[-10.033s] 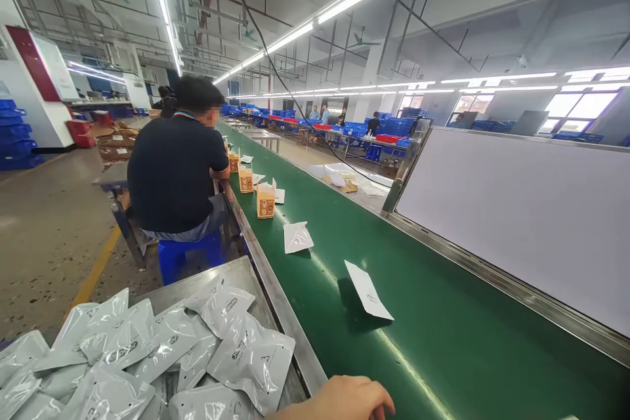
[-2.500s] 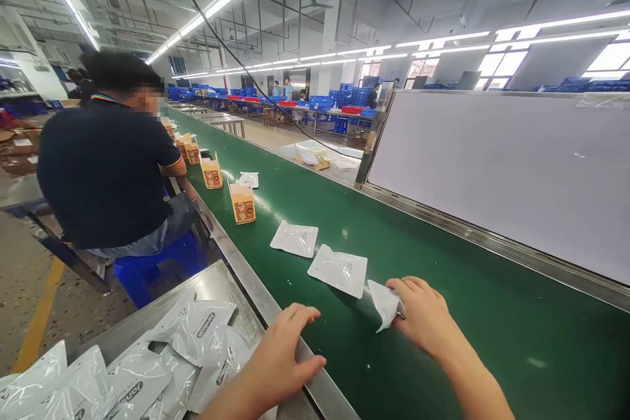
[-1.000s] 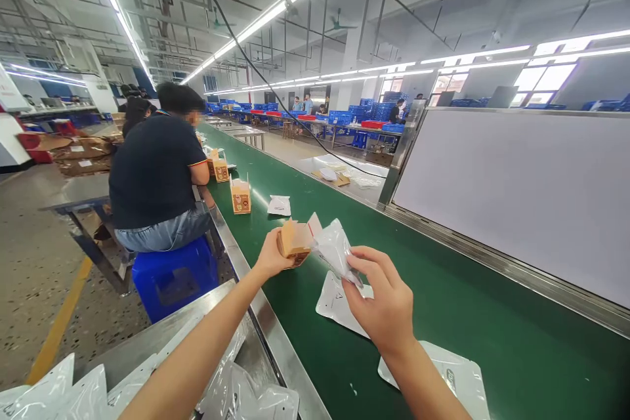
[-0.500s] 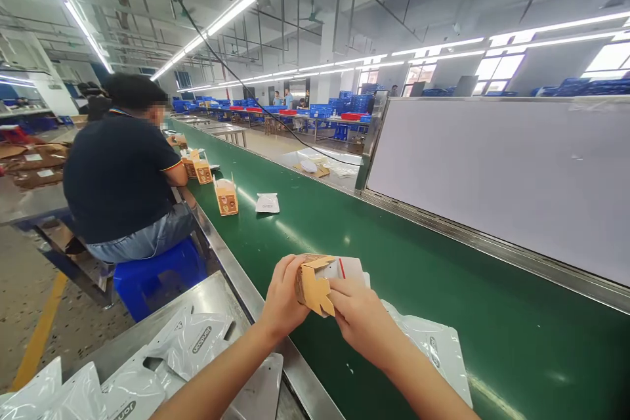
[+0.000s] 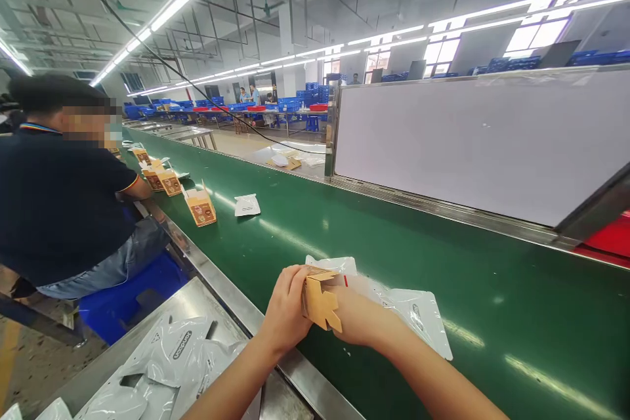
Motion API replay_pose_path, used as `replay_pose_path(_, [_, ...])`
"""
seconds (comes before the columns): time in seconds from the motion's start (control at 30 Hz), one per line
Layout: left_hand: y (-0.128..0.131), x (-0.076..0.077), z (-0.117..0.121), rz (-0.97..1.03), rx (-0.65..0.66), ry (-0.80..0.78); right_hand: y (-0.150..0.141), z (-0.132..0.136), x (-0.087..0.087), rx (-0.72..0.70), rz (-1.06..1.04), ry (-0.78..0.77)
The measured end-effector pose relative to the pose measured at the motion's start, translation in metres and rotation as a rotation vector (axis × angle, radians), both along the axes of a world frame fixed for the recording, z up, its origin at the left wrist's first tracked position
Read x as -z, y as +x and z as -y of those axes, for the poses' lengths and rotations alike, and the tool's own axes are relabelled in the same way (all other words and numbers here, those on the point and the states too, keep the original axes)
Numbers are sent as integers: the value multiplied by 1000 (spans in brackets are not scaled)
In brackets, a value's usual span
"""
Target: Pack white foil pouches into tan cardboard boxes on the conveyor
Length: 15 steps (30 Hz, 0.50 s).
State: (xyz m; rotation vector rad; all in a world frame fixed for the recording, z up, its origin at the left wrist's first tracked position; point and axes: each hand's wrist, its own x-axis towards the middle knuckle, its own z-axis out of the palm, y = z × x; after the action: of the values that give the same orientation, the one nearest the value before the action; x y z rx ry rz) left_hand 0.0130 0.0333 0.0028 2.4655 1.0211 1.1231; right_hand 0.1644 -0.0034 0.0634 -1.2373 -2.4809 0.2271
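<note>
Long factory hall is stretching away through my remote view, with one green conveyor belt running down its middle beside a steel rail. I am watching two bare hands working just past that rail, above the belt. The left hand is curling its fingers around the near side of one kraft cardboard box, and the right hand is pressing against the far side, so both hands are closing on the box from opposite sides. Its flaps are sticking out, unfolded. Right behind the hands, at least one white foil pouch is lying on the belt, partly hidden by the right wrist.

Farther along the belt, I am counting four more cardboard boxes and one loose white pouch. At lower left, a steel table is holding a heap of white pouches, too overlapped for me to count. One co-worker in a dark polo shirt is sitting on a blue stool beside the belt.
</note>
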Motion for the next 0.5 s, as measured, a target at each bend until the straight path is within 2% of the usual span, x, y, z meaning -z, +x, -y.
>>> replay_pose_path(0.1, [8,1,11,44,-11,-65,1,6,-7,-13,-9,-46])
replay_pose_path(0.2, [14,-5,22,110,-101,-272,2,29,-15,131,-91,-48])
replay_pose_path(0.3, [22,-13,36,146,-174,-453,-5,58,-12,277,-281,-10])
replay_pose_path(0.4, [31,-15,56,157,-103,-415,-6,78,0,430,-428,226])
replay_pose_path(0.5, [34,-14,73,91,50,-355,27,101,0,593,-341,468])
